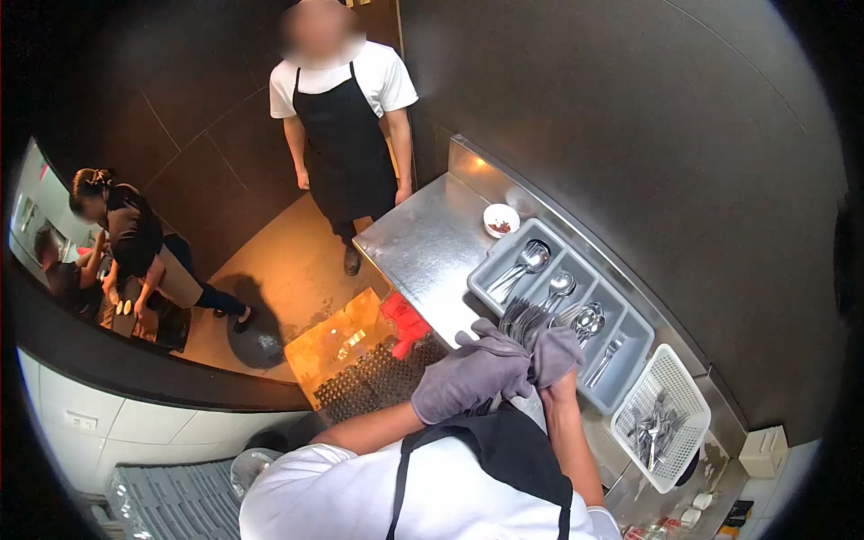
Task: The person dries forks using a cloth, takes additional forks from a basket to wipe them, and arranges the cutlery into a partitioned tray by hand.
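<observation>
Cutlery bundle [522, 320], seemingly forks, juts out of grey fabric [504, 349] at 12 o'clock from the hands, its long axis running roughly 12 to 6, its tips overlapping in view the near wall of the grey tray [634, 335]; contact is unclear. Fabric covers the left hand [472, 378] and right hand [553, 357], so I cannot tell how far the fingers open or what each grips. The right hand is nearer the tray, whose compartments spread from 12 to 4 o'clock. A metal backsplash [477, 168] bounds the tray's far side; the white basket [670, 367] sits at 4; metal counter [414, 229] stretches toward 10.
</observation>
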Available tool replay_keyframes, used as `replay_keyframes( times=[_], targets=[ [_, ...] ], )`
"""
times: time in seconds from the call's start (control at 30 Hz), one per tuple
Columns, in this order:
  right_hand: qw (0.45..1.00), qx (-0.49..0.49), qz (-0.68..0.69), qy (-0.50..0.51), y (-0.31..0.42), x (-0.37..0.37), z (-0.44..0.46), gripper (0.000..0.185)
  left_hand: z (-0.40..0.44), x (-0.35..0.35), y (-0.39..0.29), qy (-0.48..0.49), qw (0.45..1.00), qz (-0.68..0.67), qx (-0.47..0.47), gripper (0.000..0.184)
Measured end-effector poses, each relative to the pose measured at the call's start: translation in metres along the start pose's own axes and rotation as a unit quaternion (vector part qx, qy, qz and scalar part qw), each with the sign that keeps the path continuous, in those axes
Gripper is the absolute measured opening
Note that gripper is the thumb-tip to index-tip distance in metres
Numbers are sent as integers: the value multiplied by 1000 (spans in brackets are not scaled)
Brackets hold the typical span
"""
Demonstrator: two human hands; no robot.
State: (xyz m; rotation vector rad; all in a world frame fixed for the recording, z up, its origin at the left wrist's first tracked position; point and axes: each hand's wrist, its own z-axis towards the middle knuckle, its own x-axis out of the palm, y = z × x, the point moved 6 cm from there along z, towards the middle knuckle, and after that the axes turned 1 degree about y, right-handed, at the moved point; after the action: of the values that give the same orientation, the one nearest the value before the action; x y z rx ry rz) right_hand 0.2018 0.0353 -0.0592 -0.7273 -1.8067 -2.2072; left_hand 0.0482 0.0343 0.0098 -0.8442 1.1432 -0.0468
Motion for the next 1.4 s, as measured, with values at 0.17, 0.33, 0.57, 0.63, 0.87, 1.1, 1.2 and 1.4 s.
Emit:
replay_keyframes(
  times=[0.17, 0.33, 0.57, 0.63, 0.87, 1.1, 1.2, 1.4],
  targets=[
    [993, 85, 75, -38, -11, -37, 15, 16, 9, 66, 32, -5, 994, -97, 57, 20],
    [994, 14, 26, -101, 18, -49, 20, 17, -3, 34, -29, -72, 997, 11, 14, 10],
    [960, 113, 251, 57, 40, -33, -24, 32, -39, 75, -37, -118, 911, 382, -96, 8],
    [957, 163, 241, -21, 14, -37, -43, 36, -47, 80, -28, -155, 958, 221, -96, 12],
    [978, 152, 114, 83, -16, -35, -46, 19, -36, 84, 16, -174, 962, -192, -91, 22],
    [998, 59, 23, -18, 31, -27, -22, 26, -44, 58, -3, -198, 964, -177, 1, 26],
    [949, 152, -277, 2, 32, 8, -23, 25, -55, 90, 52, -184, 909, -370, -59, 25],
    [979, 105, -166, 53, -23, 33, -45, 27, -53, 91, 67, -162, 819, -543, -91, 23]
  ],
)
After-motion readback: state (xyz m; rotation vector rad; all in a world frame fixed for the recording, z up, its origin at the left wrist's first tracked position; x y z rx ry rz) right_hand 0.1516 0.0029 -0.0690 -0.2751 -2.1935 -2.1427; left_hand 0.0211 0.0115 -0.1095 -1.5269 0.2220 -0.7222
